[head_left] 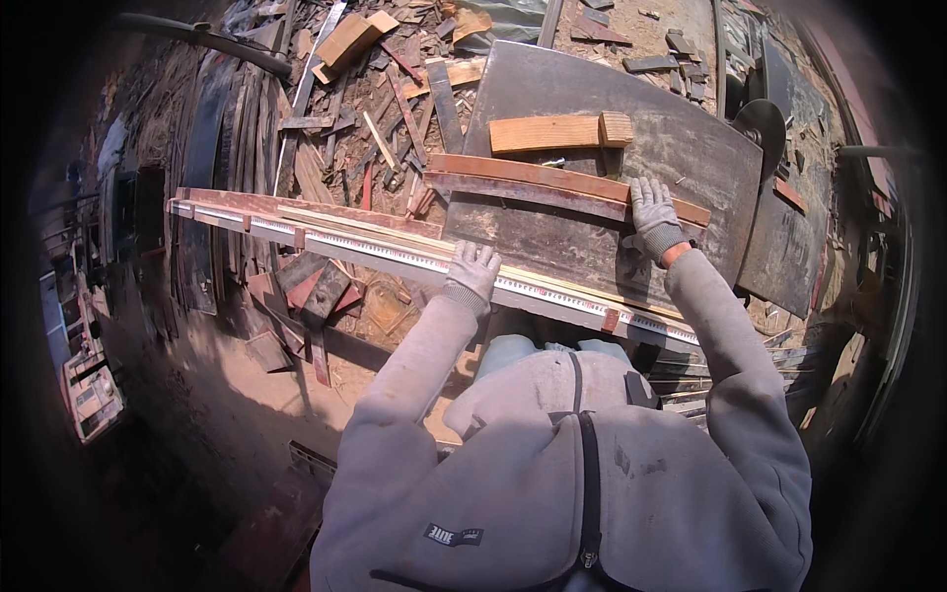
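Both of my hands wear grey gloves. My left hand (473, 273) rests on a long pale wooden strip (577, 289), its fingers stretched over it. Beside that strip, on its near side, runs a white measuring scale (380, 250) with fine marks, fixed along a narrow rail. My right hand (653, 215) lies with fingers extended on a reddish-brown plank (533, 178), close to its right end. The underside of each palm is hidden. Beyond the plank sits a light orange wooden block (546, 133), with a shorter block (616, 129) at its right end.
A worn dark tabletop (710, 163) lies under the plank and blocks. Wood offcuts (385, 128) litter the ground at the far left. Long boards (232, 163) are piled further left. A dark rounded part (760, 126) stands at the tabletop's right edge.
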A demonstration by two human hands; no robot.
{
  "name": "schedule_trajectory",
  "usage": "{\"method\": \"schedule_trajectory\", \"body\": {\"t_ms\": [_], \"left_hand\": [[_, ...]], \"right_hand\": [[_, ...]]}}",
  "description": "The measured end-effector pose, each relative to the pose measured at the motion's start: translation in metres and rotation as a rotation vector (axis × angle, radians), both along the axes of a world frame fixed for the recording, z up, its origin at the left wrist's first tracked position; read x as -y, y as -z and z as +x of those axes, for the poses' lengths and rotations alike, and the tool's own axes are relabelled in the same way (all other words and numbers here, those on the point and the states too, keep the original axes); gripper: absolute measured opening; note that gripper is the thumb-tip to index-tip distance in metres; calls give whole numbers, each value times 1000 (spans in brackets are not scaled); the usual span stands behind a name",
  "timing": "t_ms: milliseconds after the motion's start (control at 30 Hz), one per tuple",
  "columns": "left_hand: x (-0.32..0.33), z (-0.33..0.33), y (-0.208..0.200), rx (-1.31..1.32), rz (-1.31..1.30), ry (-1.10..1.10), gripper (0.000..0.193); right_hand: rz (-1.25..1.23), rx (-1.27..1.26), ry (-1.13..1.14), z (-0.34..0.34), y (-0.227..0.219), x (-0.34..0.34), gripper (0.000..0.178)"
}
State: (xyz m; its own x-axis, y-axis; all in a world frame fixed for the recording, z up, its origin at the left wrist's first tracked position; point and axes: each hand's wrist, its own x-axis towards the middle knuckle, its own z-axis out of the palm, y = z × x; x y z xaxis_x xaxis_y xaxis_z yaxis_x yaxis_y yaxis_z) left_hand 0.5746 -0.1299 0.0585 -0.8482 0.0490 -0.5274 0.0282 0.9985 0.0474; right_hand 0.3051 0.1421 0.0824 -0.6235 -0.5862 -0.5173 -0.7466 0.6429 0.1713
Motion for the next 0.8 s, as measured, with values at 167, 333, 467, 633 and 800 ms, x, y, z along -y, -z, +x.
{"method": "schedule_trajectory", "body": {"t_ms": [167,333,467,633,800], "left_hand": [[23,16,13,-68,290,-16,109],[99,22,35,-257,467,-197,114],[189,36,34,-215,192,-272,107],[251,32,24,49,266,-284,89],[247,30,12,186,257,-336,70]], "right_hand": [[-97,115,19,1,50,-27,84],[-226,240,239,23,16,-64,71],[-285,353,425,66,-24,-113,65],[-303,348,477,103,-47,-152,57],[-208,350,537,117,-42,-177,53]]}}
